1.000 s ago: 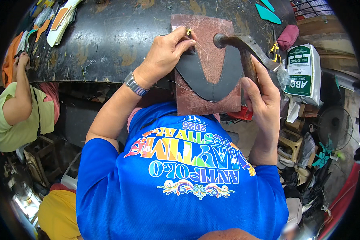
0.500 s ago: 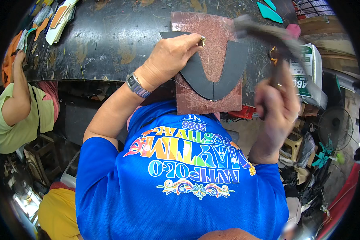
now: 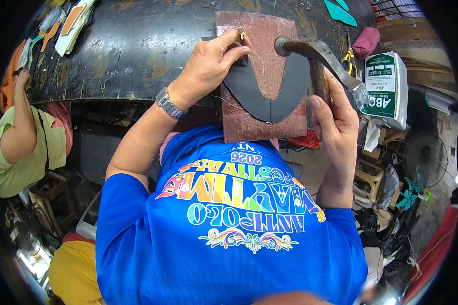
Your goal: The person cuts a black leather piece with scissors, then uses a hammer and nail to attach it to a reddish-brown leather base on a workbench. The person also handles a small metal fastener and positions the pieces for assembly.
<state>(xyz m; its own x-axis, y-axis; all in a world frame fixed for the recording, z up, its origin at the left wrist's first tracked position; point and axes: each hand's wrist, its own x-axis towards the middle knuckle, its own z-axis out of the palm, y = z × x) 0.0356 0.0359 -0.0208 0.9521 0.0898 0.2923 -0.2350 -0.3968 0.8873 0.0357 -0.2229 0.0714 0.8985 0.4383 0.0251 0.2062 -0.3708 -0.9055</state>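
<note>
My left hand is closed in a pinch over the left arm of a black U-shaped piece of sheet material. A small brass-coloured metal piece shows at its fingertips; most of it is hidden. A thin thread hangs beside the fingers. Under the black piece lies a rough reddish-brown board, which sticks out over the table's near edge. My right hand grips the handle of a hammer with a long curved metal head, held above the piece's right arm.
The dark, scuffed table carries teal cut pieces at the back right and pale patterns at the back left. Yellow-handled scissors, a dark pink pouch and a white-and-green bag are on the right. Another person is at far left.
The hammer, blurred beforehand, has swung inward to the left and its head now shows sharply. My left hand has moved slightly left and farther away, still pinching the small metal piece.
</note>
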